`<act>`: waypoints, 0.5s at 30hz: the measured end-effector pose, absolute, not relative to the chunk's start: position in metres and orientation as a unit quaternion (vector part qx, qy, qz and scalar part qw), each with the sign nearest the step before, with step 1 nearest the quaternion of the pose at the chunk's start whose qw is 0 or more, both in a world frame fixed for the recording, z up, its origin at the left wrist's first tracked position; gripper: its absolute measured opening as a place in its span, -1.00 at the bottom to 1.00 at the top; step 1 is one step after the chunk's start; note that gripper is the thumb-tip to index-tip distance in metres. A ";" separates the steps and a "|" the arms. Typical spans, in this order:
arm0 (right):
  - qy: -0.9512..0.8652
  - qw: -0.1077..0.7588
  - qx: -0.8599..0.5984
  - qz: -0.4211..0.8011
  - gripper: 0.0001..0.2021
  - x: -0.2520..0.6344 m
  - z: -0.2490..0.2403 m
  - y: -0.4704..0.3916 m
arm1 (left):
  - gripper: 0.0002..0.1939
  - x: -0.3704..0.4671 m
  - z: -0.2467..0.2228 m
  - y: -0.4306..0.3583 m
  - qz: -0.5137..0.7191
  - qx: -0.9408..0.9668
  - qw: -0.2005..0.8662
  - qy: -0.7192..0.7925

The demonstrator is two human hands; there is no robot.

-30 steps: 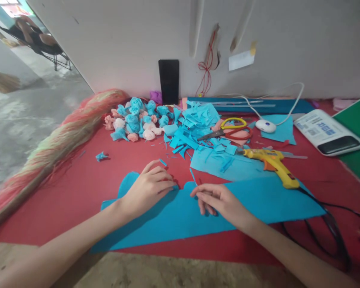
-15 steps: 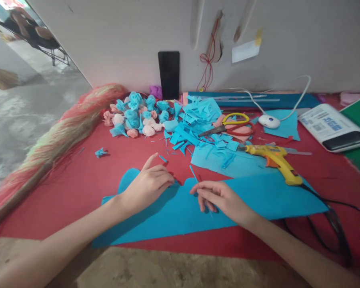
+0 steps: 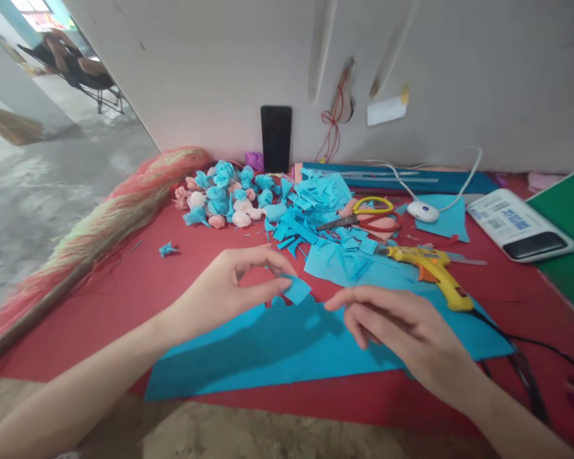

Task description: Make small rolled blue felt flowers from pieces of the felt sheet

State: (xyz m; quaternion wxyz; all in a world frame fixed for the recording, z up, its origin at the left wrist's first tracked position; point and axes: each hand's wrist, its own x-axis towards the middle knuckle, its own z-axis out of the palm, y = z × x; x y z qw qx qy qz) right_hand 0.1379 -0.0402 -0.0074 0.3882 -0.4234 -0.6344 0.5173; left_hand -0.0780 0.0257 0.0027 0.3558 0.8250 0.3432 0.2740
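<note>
Pinched between the thumb and fingers of my left hand [image 3: 242,274] is a small light-blue paper piece [image 3: 298,290], held just over the large blue paper sheet [image 3: 239,360]. My right hand [image 3: 392,319] hovers above the same sheet, a short gap to the right of the paper piece. Its index finger stretches toward the piece and the other fingers are loosely bent, with nothing visible in them. A yellow glue gun [image 3: 433,264] lies beyond my right hand. Blue paper scraps [image 3: 316,204] are heaped behind both hands.
Scissors [image 3: 363,213] rest on the scraps. Blue and pink paper flowers [image 3: 224,194] are piled at the back left, one blue flower [image 3: 167,248] apart. A black phone [image 3: 276,140] leans on the wall. A broom [image 3: 124,204] lies along the left; a white box [image 3: 521,223] sits right.
My left hand has picked up the small paper piece. My right hand has shifted right, and the thin blue stick it held is out of sight. The view has tilted up slightly.
</note>
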 end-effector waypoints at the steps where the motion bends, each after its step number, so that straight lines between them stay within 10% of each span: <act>1: -0.668 0.399 -0.413 0.473 -0.79 0.138 0.004 -0.043 | -0.93 -0.075 0.012 0.024 0.306 0.804 0.392 0.326; 15: -0.781 0.370 -0.418 0.280 -0.79 0.140 0.035 -0.056 | -0.96 -0.047 0.053 0.013 0.420 0.740 0.487 0.198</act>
